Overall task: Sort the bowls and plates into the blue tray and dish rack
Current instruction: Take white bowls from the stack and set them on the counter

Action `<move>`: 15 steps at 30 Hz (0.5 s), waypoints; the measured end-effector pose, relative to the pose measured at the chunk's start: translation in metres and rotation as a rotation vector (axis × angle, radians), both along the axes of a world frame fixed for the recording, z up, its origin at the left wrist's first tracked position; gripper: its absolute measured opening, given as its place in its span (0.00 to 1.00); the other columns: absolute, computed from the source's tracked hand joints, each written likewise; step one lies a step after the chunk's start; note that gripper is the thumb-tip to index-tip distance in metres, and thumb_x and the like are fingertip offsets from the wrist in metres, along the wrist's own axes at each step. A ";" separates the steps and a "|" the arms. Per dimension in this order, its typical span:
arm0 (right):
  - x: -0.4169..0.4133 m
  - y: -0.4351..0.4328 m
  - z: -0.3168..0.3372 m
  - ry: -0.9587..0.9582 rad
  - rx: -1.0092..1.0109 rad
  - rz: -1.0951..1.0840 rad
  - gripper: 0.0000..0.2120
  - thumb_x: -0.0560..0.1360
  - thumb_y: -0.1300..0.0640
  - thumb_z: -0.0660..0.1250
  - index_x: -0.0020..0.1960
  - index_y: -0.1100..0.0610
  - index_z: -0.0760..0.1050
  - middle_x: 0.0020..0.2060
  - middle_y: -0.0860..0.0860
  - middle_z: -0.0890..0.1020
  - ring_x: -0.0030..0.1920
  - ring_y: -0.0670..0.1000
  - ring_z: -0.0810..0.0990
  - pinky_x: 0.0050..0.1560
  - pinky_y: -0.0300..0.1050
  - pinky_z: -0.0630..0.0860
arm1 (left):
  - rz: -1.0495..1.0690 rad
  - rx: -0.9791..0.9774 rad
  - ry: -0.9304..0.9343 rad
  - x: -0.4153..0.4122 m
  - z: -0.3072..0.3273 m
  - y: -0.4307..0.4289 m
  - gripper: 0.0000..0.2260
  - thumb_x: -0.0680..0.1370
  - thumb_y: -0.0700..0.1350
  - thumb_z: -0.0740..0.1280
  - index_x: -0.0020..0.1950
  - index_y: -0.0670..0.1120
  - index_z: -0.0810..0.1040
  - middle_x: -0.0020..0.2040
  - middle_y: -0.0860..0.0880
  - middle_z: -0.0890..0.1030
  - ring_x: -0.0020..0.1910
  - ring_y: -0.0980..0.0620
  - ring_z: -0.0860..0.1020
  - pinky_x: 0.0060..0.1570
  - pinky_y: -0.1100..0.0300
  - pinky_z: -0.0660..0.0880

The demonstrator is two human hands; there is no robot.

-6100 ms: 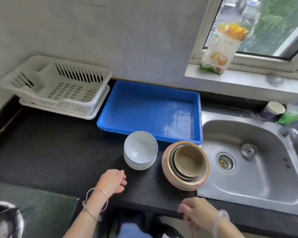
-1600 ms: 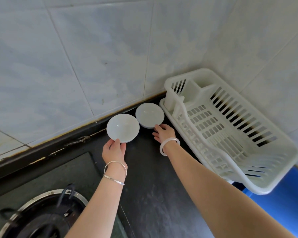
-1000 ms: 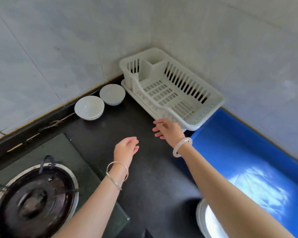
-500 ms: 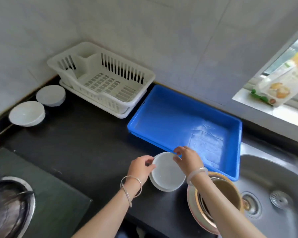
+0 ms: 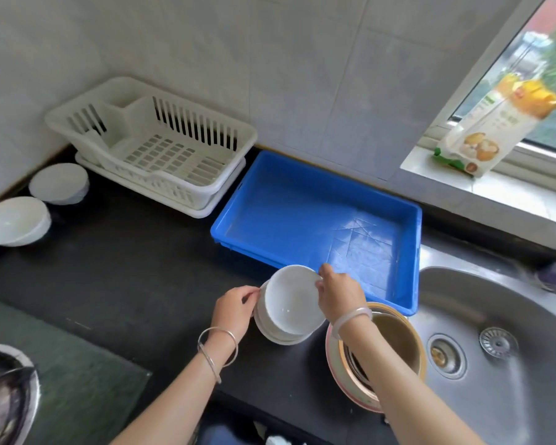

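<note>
Head cam: right hand [image 5: 339, 295] pinches the top bowl [image 5: 289, 301] rim, left hand [image 5: 235, 308] pinches its other edge, blue tray [image 5: 411, 261] just behind.

Pale grey wall tiles [image 5: 270, 59] with thin grout lines cover the wall behind a black worktop [image 5: 126, 268]. At the upper right a window [image 5: 533, 69] with a light frame lets in daylight, with green foliage blurred outside. A yellow and white food packet [image 5: 491, 123] leans against the frame on the tiled sill [image 5: 482, 191]. A stainless steel sink [image 5: 507, 354] is set into the worktop at the right, with 2 drain fittings in its basin. At the lower left lies a dark glass hob [image 5: 65, 374], and a round metal burner ring [image 5: 7, 399] shows at its edge.
</note>
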State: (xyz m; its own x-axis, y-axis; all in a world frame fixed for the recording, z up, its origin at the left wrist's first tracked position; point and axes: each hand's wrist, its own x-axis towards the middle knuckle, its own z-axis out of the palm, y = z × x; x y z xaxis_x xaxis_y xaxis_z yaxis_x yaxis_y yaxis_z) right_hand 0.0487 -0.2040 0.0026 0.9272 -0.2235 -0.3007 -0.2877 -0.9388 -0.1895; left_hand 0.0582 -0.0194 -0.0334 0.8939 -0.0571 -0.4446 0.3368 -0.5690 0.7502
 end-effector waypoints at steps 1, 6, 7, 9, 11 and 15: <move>-0.001 -0.004 0.003 -0.025 0.026 -0.034 0.10 0.79 0.58 0.55 0.58 0.59 0.68 0.48 0.61 0.81 0.48 0.63 0.78 0.41 0.47 0.68 | -0.006 0.019 -0.006 0.000 0.000 -0.001 0.11 0.77 0.46 0.64 0.58 0.48 0.79 0.53 0.50 0.81 0.52 0.50 0.80 0.56 0.52 0.77; -0.005 -0.017 0.016 -0.090 0.110 -0.165 0.09 0.78 0.56 0.58 0.57 0.58 0.71 0.47 0.62 0.81 0.44 0.61 0.75 0.39 0.44 0.64 | -0.062 0.200 -0.093 0.002 0.001 -0.011 0.04 0.75 0.44 0.67 0.48 0.48 0.78 0.47 0.52 0.76 0.43 0.54 0.75 0.42 0.62 0.71; -0.006 -0.019 0.017 -0.091 0.126 -0.185 0.09 0.78 0.56 0.58 0.56 0.58 0.71 0.47 0.62 0.81 0.45 0.61 0.76 0.40 0.45 0.64 | -0.079 0.243 -0.110 0.003 0.002 -0.013 0.02 0.75 0.43 0.66 0.46 0.48 0.77 0.46 0.51 0.76 0.42 0.53 0.75 0.39 0.62 0.70; -0.008 -0.023 0.020 -0.092 0.160 -0.226 0.09 0.78 0.56 0.60 0.56 0.57 0.72 0.48 0.61 0.81 0.45 0.60 0.76 0.40 0.44 0.65 | -0.097 0.314 -0.142 0.003 0.006 -0.018 0.02 0.76 0.42 0.63 0.44 0.47 0.74 0.44 0.50 0.75 0.39 0.52 0.75 0.34 0.63 0.69; -0.010 -0.025 0.022 -0.096 0.187 -0.248 0.10 0.78 0.56 0.60 0.57 0.56 0.73 0.49 0.60 0.82 0.48 0.60 0.77 0.41 0.44 0.66 | -0.114 0.371 -0.177 0.003 0.008 -0.021 0.03 0.76 0.41 0.62 0.43 0.47 0.72 0.43 0.49 0.74 0.37 0.51 0.74 0.33 0.62 0.69; -0.012 -0.028 0.028 -0.101 0.216 -0.270 0.11 0.78 0.56 0.61 0.58 0.54 0.75 0.50 0.57 0.83 0.46 0.57 0.77 0.43 0.41 0.67 | -0.155 0.432 -0.195 0.006 0.012 -0.026 0.03 0.78 0.40 0.60 0.46 0.45 0.73 0.44 0.47 0.76 0.41 0.49 0.76 0.39 0.58 0.76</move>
State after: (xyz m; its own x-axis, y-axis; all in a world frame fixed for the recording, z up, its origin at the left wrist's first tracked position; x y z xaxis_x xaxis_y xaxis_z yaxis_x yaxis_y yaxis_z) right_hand 0.0370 -0.2315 0.0304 0.8711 -0.4053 -0.2773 -0.4891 -0.7668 -0.4158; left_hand 0.0638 -0.0453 -0.0211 0.9582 -0.0435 -0.2828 0.1006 -0.8740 0.4754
